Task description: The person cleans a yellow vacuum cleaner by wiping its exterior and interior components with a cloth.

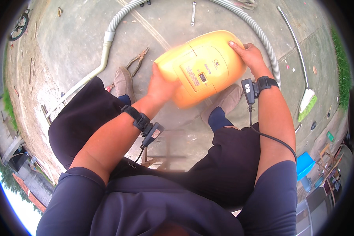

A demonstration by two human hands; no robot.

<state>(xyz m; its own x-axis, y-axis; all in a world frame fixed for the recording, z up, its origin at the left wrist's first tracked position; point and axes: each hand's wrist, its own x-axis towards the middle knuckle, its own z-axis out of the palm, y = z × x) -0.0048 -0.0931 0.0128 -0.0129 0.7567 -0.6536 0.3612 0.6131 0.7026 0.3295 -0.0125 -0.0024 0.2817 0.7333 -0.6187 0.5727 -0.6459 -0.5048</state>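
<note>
Between my hands is the yellow plastic body of a Sanyo vacuum cleaner point(200, 67), tilted above the floor. A black rocker switch point(202, 77) and a small indicator window point(216, 63) sit on its upper face, which bears printing. My left hand point(162, 84) grips its near left end, the fingers mostly hidden beneath. On the far right end, my right hand point(249, 56) holds on with the thumb over the top. Around them curves a grey corrugated hose point(247, 13), joined at the left to a pale bent tube point(101, 63).
Pliers point(138, 61) lie on the concrete floor point(76, 26) by my left shoe point(124, 82). A combination wrench point(193, 14) lies farther out. At right rests a broom point(306, 100) with green bristles. A blue plastic container point(305, 165) and wooden furniture pieces stand at lower right.
</note>
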